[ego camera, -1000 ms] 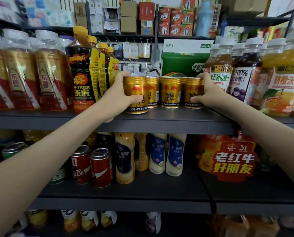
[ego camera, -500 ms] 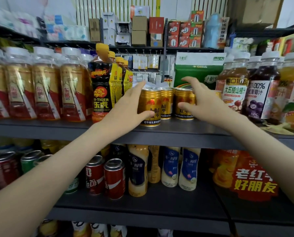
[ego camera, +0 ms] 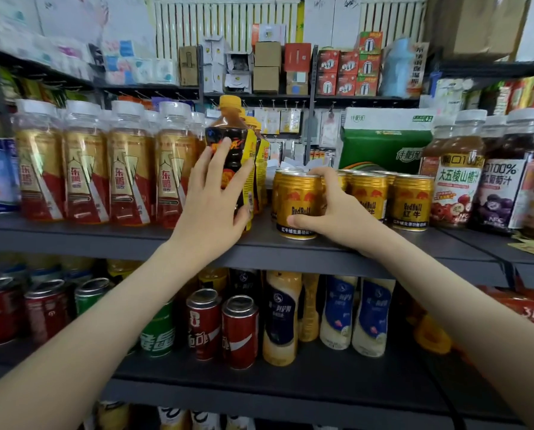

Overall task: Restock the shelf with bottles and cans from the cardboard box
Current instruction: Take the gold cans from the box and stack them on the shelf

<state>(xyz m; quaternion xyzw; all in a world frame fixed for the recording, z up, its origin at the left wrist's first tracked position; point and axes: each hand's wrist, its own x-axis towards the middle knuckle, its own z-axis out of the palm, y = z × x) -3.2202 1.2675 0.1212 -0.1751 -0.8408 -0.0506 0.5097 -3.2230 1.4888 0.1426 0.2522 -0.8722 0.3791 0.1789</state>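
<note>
Several gold Red Bull cans (ego camera: 411, 203) stand in rows on the dark grey shelf (ego camera: 104, 237). My right hand (ego camera: 340, 215) grips the front left gold can (ego camera: 296, 203), thumb low on its front and fingers curled over its top rim. To the left, my left hand (ego camera: 211, 209) rests with straight, spread fingers against a dark Hi-Tiger bottle (ego camera: 231, 141) with a yellow cap, which stands upright right beside the cans. The cardboard box is not in view.
White-capped bottles with gold and red labels (ego camera: 85, 169) fill the shelf's left side. Juice bottles (ego camera: 455, 184) and a green carton (ego camera: 383, 147) stand on the right. The lower shelf holds red cola cans (ego camera: 239, 333) and cream bottles (ego camera: 369, 318).
My left hand let go of the front gold can and moved left onto the dark bottle. My right hand shifted left from the right-hand cans and took hold of the front can.
</note>
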